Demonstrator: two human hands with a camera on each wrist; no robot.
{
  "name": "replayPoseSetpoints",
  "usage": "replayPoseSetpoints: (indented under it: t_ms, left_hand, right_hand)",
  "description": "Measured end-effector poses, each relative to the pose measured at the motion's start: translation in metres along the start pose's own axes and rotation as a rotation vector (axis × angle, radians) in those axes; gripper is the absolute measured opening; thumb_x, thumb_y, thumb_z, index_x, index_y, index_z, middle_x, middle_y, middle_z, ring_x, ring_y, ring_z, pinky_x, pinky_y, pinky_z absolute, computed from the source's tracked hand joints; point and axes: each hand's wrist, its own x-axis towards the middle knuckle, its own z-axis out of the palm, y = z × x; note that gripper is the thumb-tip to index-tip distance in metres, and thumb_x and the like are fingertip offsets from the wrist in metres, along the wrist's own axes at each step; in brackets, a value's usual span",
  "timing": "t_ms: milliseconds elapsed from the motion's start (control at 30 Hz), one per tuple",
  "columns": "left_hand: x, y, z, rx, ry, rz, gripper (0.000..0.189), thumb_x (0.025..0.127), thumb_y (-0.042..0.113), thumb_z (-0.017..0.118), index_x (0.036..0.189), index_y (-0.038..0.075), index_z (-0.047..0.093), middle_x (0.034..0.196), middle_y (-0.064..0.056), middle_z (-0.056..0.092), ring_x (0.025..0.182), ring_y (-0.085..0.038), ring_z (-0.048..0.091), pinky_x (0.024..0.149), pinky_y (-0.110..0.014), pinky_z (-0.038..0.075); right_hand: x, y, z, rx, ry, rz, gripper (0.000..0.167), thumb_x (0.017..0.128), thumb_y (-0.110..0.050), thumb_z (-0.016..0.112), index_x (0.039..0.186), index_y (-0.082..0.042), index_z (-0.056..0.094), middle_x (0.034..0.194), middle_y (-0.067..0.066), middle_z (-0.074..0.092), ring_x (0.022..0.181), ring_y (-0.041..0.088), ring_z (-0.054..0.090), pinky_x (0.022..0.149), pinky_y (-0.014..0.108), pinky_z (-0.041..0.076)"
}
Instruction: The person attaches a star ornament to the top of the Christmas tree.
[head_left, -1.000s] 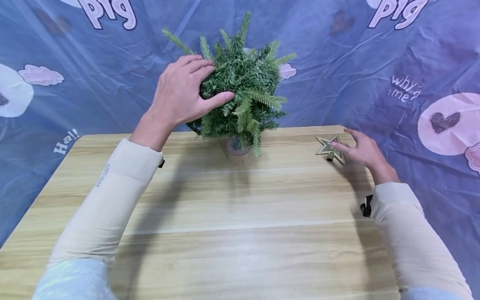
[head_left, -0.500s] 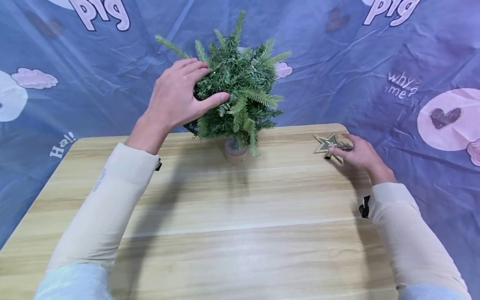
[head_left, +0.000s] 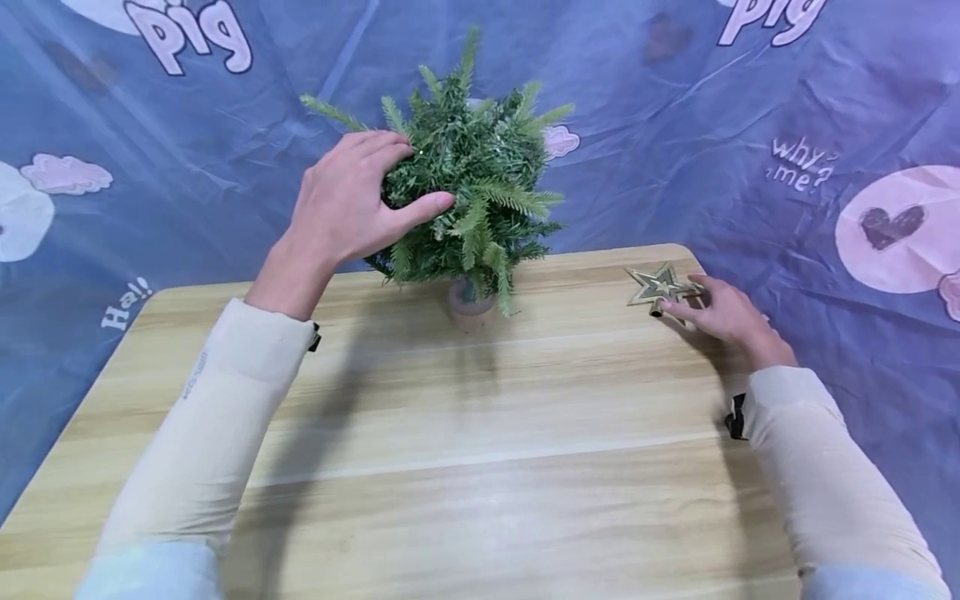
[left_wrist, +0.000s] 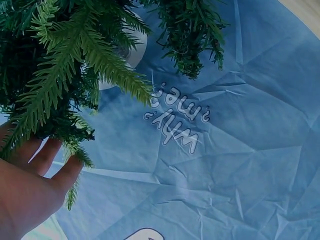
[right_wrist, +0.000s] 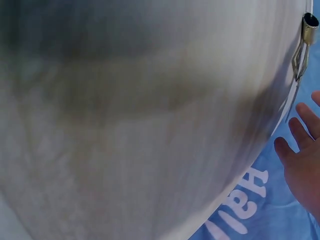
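A small artificial Christmas tree stands upright in its round pot near the table's back edge. My left hand rests against its left side. The fingers are among the branches and the thumb lies straight across the front; in the left wrist view some fingertips touch a branch. A gold star tree topper with a short socket is by the back right corner. My right hand is around its right point, thumb in front, fingers behind. In the right wrist view the fingers are spread and appear apart from the star.
A wood-grain table runs under both arms. Its right edge passes close beneath the right hand. A blue printed cloth hangs behind the table and at both sides, close to the tree.
The view shifts slightly. My right hand has closed in on the star, its thumb sliding lower across it, and the star's right point now shows between thumb and fingers. The left hand stays on the tree.
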Motion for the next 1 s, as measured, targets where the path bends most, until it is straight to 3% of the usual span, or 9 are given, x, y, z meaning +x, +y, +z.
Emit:
replayPoseSetpoints:
  t_ms: [167,700,867,1000]
  left_hand:
    - [-0.006,-0.003,-0.001,-0.005,0.015,-0.015,0.089,0.089,0.077,0.051,0.148,0.011,0.052,0.158,-0.006,0.043,0.147,-0.026,0.034,0.112,-0.06,0.037]
    - [-0.002,0.002,0.002,-0.008,0.031,0.014,0.087,0.089,0.076,0.052,0.146,0.01,0.054,0.156,-0.008,0.044,0.146,-0.027,0.035,0.113,-0.058,0.036]
    - [-0.003,0.002,0.002,-0.008,0.033,0.013,0.087,0.089,0.075,0.053,0.146,0.009,0.054,0.156,-0.008,0.044,0.146,-0.027,0.035,0.114,-0.058,0.036]
    - [-0.003,0.002,0.002,-0.005,0.034,0.015,0.087,0.089,0.075,0.054,0.146,0.009,0.054,0.156,-0.009,0.044,0.146,-0.027,0.035,0.115,-0.057,0.034]
  right_hand:
    - [0.003,0.003,0.001,0.028,0.0,-0.011,0.103,0.091,-0.066,0.062,0.158,0.002,0.023,0.147,0.042,0.034,0.129,0.062,0.035,0.104,0.075,0.029]
    - [-0.004,0.02,0.003,0.038,0.024,0.029,0.107,0.089,-0.064,0.067,0.156,0.007,0.022,0.146,0.043,0.033,0.13,0.062,0.034,0.106,0.073,0.03]
    - [-0.004,0.021,0.003,0.054,0.017,0.005,0.112,0.086,-0.06,0.072,0.155,0.01,0.019,0.146,0.044,0.033,0.13,0.062,0.034,0.107,0.072,0.029]
    - [-0.005,0.023,0.004,0.052,0.048,-0.038,0.102,0.085,-0.053,0.078,0.149,0.012,0.032,0.137,0.041,0.044,0.122,0.056,0.045,0.102,0.07,0.036]
